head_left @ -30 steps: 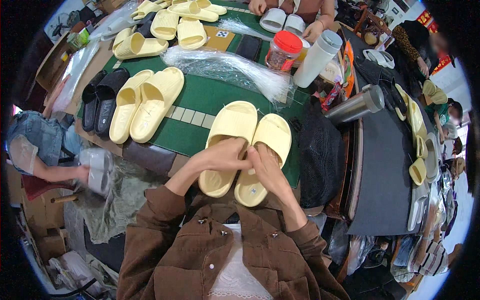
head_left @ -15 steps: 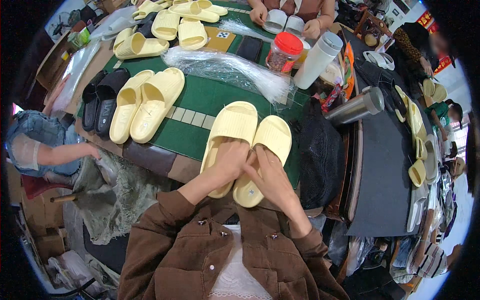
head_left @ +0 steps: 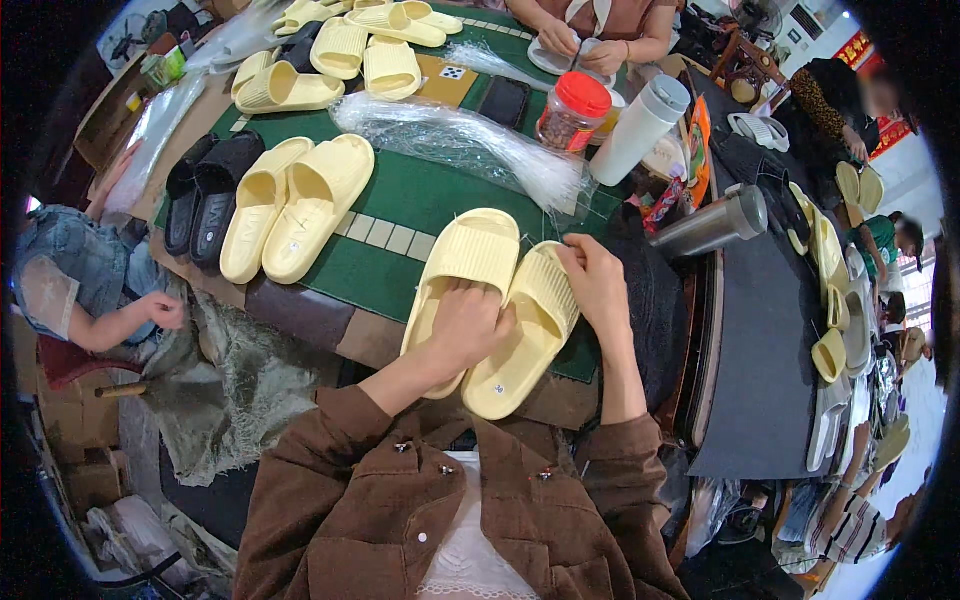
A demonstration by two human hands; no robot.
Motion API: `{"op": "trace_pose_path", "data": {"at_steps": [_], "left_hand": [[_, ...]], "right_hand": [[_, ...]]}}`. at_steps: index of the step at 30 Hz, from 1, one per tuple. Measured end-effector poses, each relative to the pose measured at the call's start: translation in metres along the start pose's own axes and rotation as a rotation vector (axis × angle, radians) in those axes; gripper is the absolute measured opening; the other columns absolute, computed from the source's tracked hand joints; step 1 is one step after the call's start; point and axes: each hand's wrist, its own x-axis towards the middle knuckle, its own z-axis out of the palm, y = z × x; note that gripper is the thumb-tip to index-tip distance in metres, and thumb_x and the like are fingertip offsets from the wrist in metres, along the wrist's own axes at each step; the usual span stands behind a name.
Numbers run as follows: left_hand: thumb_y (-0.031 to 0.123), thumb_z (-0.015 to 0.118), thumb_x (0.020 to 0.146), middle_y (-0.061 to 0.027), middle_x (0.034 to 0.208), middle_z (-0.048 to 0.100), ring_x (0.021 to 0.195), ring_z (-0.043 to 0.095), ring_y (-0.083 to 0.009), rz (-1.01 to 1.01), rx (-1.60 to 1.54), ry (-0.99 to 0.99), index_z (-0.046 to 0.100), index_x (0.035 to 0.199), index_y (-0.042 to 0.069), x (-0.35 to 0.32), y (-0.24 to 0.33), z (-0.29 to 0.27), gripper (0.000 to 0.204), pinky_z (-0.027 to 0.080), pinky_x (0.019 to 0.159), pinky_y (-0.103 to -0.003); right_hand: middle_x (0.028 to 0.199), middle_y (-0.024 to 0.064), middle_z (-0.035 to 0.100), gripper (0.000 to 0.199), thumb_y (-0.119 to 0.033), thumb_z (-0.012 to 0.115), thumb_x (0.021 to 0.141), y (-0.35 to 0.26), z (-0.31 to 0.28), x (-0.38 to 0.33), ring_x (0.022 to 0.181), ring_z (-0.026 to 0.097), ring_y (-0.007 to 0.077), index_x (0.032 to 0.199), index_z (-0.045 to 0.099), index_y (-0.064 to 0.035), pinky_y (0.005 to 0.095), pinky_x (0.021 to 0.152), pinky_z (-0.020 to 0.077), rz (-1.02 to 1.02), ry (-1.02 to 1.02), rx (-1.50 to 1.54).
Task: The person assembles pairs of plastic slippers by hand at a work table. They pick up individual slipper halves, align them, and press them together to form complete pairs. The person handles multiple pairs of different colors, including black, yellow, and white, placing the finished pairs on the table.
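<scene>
A pair of pale yellow slide slippers rests side by side at the table's near edge, toes pointing away from me. My left hand [head_left: 465, 325] reaches into the left slipper [head_left: 472, 245]. Its fingertips are hidden under the ribbed strap, and its thumb lies by the inner edge of the right slipper [head_left: 497, 385]. At the right slipper's outer front side, my right hand [head_left: 598, 285] has thumb and forefinger pinched together against the strap. Thin clear strands show near those fingertips; what the pinch holds is too small to make out.
Another yellow pair [head_left: 318, 215] and a black pair [head_left: 225, 205] stand to the left. Beyond lie a bundle of clear plastic strands [head_left: 470, 145], a red-lidded jar [head_left: 572, 110], a white bottle [head_left: 640, 130] and a steel tumbler [head_left: 710, 222]. Co-workers sit across and left.
My right hand has come out of the right slipper and moved to the outer side of its strap. My left hand stays in the left slipper. The co-worker's arm at left has lowered.
</scene>
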Motion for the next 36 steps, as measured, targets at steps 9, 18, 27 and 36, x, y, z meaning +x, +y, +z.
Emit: {"op": "trace_pose_path", "data": {"at_steps": [9,18,27,36], "left_hand": [[0.024,0.062,0.082,-0.0215,0.075,0.063,0.067,0.063,-0.0364,0.027,0.001,0.01,0.065,0.077,-0.004,-0.002,-0.004,0.002,0.028,0.051,0.067,-0.046],[0.024,0.061,0.083,-0.0223,0.078,0.062,0.071,0.063,-0.0365,0.099,0.009,0.096,0.063,0.076,-0.005,0.0,-0.003,0.0,0.029,0.05,0.067,-0.046],[0.028,0.06,0.085,-0.0266,0.095,0.061,0.091,0.059,-0.0418,-0.12,-0.093,-0.193,0.062,0.087,-0.009,0.001,0.002,-0.005,0.037,0.045,0.084,-0.051],[0.028,0.061,0.085,-0.0265,0.097,0.06,0.097,0.057,-0.0419,-0.061,-0.064,-0.137,0.062,0.088,-0.009,0.0,-0.001,-0.004,0.037,0.043,0.089,-0.051]], "right_hand": [[0.083,0.0173,0.07,0.021,-0.015,0.061,0.086,-0.009,0.034,0.023,0.077,0.069,0.0313,0.094,0.069,0.0017,0.038,0.072,0.0524,-0.083,-0.038,0.255],[0.094,0.0173,0.065,0.019,-0.009,0.067,0.08,-0.003,0.025,0.023,0.084,0.065,0.0281,0.096,0.069,0.0007,0.0367,0.078,0.0514,-0.103,-0.14,0.221],[0.096,0.0162,0.067,0.023,-0.011,0.068,0.079,-0.004,0.046,0.043,0.084,0.065,0.0242,0.099,0.07,0.0007,0.0343,0.076,0.0511,-0.194,-0.055,0.136],[0.087,0.0198,0.07,0.022,-0.01,0.062,0.083,-0.029,0.033,0.04,0.082,0.069,0.0304,0.099,0.067,0.0043,0.0362,0.076,0.0519,-0.096,-0.17,0.294]]}}
